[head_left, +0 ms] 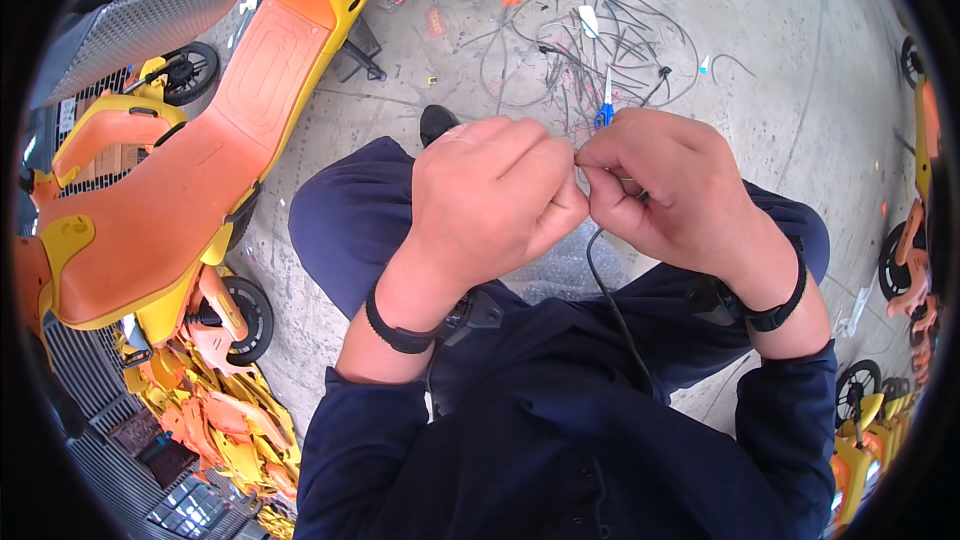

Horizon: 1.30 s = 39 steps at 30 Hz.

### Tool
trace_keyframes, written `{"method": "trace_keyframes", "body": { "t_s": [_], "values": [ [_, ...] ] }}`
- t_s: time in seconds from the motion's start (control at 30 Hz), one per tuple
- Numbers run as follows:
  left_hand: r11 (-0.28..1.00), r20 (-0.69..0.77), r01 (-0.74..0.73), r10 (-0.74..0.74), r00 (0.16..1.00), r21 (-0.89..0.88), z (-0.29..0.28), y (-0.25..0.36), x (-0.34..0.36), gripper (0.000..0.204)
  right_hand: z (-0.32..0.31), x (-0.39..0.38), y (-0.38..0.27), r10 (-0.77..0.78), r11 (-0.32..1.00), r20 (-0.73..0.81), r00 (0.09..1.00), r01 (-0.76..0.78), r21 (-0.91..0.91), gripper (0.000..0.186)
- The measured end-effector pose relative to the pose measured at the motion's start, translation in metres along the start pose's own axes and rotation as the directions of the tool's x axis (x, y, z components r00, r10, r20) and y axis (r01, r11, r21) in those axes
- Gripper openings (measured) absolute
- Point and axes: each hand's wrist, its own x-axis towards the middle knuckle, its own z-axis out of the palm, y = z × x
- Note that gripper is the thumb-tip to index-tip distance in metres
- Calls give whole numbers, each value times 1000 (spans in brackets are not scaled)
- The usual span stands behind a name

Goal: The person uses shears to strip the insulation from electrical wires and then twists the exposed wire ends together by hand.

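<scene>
Above the worker's lap, the left hand (495, 205) is curled tight, and I can't tell what it holds; right beside it, the right hand (672, 190) pinches a thin dark strand (578, 166). Black cable (613, 305) droops below those fingers; beyond them, blue-handled scissors (605, 114) lie by tangled wires (575, 65).

Left hand (490, 200): curled into a fist, back upward, thumb tucked along the side.
Right hand (675, 190): thumb and index tips pinched toward the left hand, other fingers folded inward.
Forearms (385, 340): angled inward from below, converging.
Knees (335, 205): bent, spread wide.
</scene>
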Motion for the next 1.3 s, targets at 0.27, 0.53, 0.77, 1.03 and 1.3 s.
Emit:
{"method": "trace_keyframes", "body": {
  "t_s": [0.27,0.53,0.77,1.03,1.3],
  "values": [
    [990,-233,141,-135,963,9,13,-12,-1,10,-5,0,-7,124,991,-37,992,-122,53,12],
    [878,-8,319,-344,939,-356,-4,-6,1,11,-17,3,-9,389,864,14,921,-370,342,9],
    [693,-73,334,-487,870,-639,-1,6,1,6,-24,6,-12,527,592,204,825,-529,608,3],
    [691,80,256,-276,958,-676,-10,-2,-3,12,-26,7,-14,528,521,251,811,-543,658,3],
    [632,191,367,-331,924,-683,-7,8,-3,16,-31,8,-12,520,331,385,762,-595,732,4]
  ]
}}
